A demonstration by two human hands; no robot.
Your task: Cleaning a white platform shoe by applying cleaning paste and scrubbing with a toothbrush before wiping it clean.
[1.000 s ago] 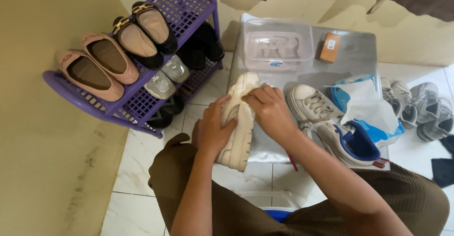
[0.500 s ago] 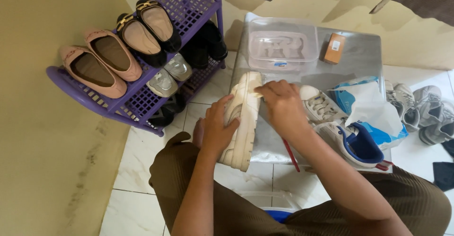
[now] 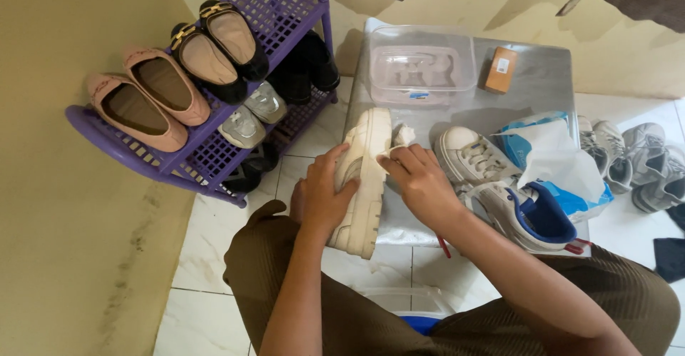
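The right hand [image 3: 421, 185] has slid up the side of the cream chunky sneaker [image 3: 362, 178] since a moment ago, so the rubbing now reaches nearer the toe. It pinches a small white cloth [image 3: 402, 136] against the shoe. The left hand [image 3: 322, 199] is wrapped around the shoe's other side. The sneaker sits between both hands, tipped on its side, on the silver tray [image 3: 542, 85].

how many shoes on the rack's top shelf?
4 on the top shelf: two pink flats at the near end, two black flats beyond. More shoes sit on lower shelves, partly hidden.
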